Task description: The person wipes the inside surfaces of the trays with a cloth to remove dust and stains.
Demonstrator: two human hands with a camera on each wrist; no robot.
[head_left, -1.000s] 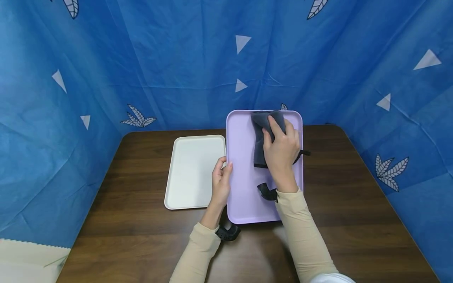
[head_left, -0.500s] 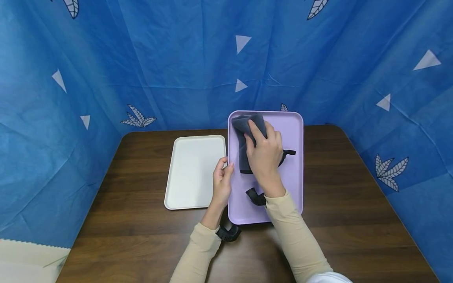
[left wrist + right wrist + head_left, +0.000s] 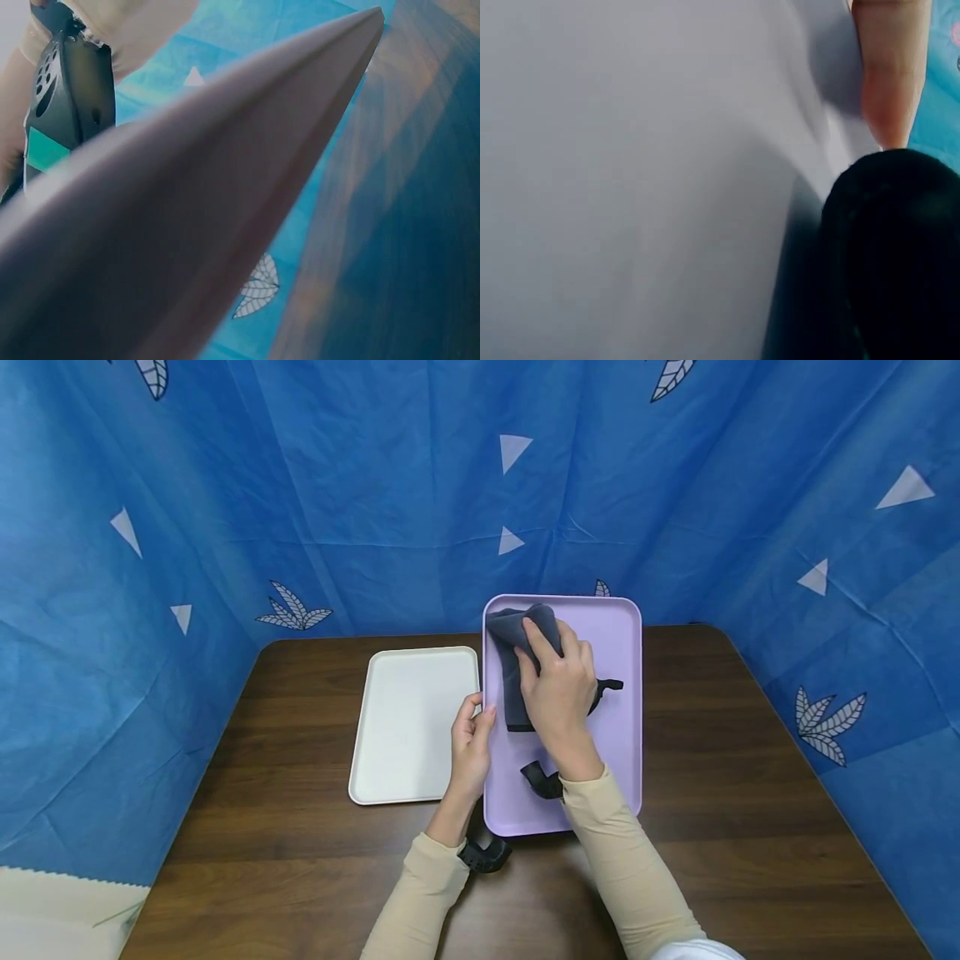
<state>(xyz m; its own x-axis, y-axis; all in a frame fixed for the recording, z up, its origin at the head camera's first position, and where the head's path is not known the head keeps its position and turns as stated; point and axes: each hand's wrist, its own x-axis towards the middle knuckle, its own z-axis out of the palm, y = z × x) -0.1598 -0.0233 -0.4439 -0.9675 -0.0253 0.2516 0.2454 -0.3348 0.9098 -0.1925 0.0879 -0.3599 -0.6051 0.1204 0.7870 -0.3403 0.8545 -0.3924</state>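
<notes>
A purple rectangular tray point(image 3: 607, 735) is tipped up toward me, its lower part over the table. My left hand point(image 3: 470, 752) grips the tray's left rim, thumb on the inner side. With curled fingers, my right hand point(image 3: 562, 689) holds a folded dark grey cloth point(image 3: 516, 685) against the upper left of the tray's inside. The cloth's black-edged end hangs down beside the thumb. In the left wrist view the tray's blurred edge point(image 3: 225, 165) crosses the picture. The right wrist view has the cloth point(image 3: 907, 255) close up, beside a fingertip point(image 3: 892, 82) at the rim.
A white tray point(image 3: 412, 727) lies flat on the brown wooden table point(image 3: 285, 860), left of the purple one. Blue patterned curtain point(image 3: 390, 485) surrounds the table at the back and sides. Black camera mounts point(image 3: 483, 856) sit on both wrists.
My right hand has moved the cloth leftward across the purple tray, from its upper right to its upper left, slowing over the last half second. My left hand keeps its grip on the rim.
</notes>
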